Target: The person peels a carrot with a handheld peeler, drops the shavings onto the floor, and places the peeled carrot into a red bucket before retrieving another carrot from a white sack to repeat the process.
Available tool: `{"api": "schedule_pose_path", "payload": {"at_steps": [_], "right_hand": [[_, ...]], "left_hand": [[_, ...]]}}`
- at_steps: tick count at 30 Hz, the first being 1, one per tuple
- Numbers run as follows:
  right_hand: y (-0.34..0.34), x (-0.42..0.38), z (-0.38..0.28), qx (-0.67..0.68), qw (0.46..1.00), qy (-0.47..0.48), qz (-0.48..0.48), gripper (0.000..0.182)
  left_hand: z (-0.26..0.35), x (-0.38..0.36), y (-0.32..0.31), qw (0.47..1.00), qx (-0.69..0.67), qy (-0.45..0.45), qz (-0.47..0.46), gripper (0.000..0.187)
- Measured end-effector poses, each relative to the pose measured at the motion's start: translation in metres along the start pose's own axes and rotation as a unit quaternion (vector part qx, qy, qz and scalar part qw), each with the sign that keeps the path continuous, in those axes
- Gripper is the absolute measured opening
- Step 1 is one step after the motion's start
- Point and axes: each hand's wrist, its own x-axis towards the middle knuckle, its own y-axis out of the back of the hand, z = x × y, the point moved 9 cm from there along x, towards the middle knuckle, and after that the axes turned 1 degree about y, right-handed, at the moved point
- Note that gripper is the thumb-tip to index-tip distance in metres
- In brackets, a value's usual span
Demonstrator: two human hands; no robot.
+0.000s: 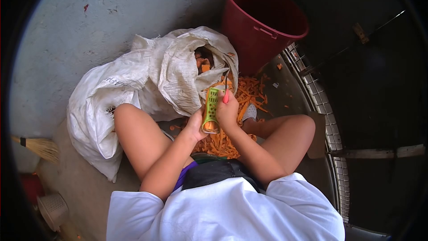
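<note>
My left hand (196, 126) is closed around the lower left side of a green handheld grater (211, 105) with slots and round holes. Something orange shows at the grater's lower end and along its left edge. Closed round the red handle of a small knife (226, 94), my right hand (227, 110) also rests against the grater's right side; the blade points away from me. Beneath both hands, orange peelings (252, 93) lie heaped on the floor between my legs. Just beyond them, a white woven sack (174, 62) gapes, with orange-brown chunks (204, 62) inside.
A tall dark red bucket (249, 40) stands behind the peelings, beside the sack. To the left are a straw broom (42, 148) and a perforated light basket (53, 209). A wire mesh edge (327, 122) and dark panel border the right side; a grey wall (102, 22) stands at the back left.
</note>
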Motion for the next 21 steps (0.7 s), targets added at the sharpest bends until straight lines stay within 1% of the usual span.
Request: {"api": "schedule_pose_path", "payload": {"at_steps": [1,3,4,6,7,10,12,14,15,16,18,19,21], "right_hand": [[0.0,-0.001,0.002,0.007,1.0,-0.01,0.004,0.014],[0.003,-0.001,-0.004,-0.039,0.999,0.011,0.021,0.019],[0.005,-0.002,-0.006,-0.062,0.997,0.02,0.029,0.022],[0.006,0.0,-0.004,-0.097,0.995,0.022,0.027,0.022],[0.005,0.002,-0.003,-0.115,0.993,0.024,0.024,0.023],[0.017,0.017,0.004,-0.146,0.988,-0.006,0.05,0.012],[0.036,0.034,0.016,-0.127,0.986,-0.021,0.103,0.012],[0.061,0.053,0.038,-0.145,0.972,0.015,0.182,0.018],[0.074,0.064,0.05,-0.141,0.971,-0.016,0.195,0.022],[0.09,0.068,0.05,-0.184,0.953,-0.013,0.24,0.026],[0.112,0.078,0.071,-0.174,0.943,-0.054,0.28,0.028],[0.115,0.081,0.08,-0.152,0.949,-0.07,0.267,0.027],[0.116,0.086,0.093,-0.109,0.959,-0.101,0.24,0.027]], "left_hand": [[-0.001,-0.001,0.001,1.0,0.004,0.0,-0.008,0.034],[-0.005,-0.002,-0.001,1.0,0.011,-0.001,-0.026,0.034],[-0.005,-0.002,-0.001,1.0,0.021,-0.006,-0.014,0.033],[-0.005,0.0,0.001,0.999,0.04,-0.019,0.01,0.033],[-0.006,0.0,0.0,0.998,0.058,-0.013,0.007,0.033],[-0.014,-0.005,-0.003,0.994,0.107,0.012,0.005,0.035],[-0.03,-0.016,-0.004,0.99,0.137,0.036,0.009,0.036],[-0.038,-0.021,-0.009,0.98,0.175,0.081,-0.04,0.04],[-0.041,-0.022,-0.012,0.974,0.193,0.102,-0.064,0.042],[-0.045,-0.025,-0.016,0.969,0.206,0.114,-0.077,0.042],[-0.051,-0.034,-0.027,0.957,0.232,0.14,-0.103,0.043],[-0.041,-0.037,-0.029,0.95,0.284,0.107,-0.078,0.042],[-0.012,-0.025,-0.016,0.923,0.385,-0.011,0.0,0.041]]}}
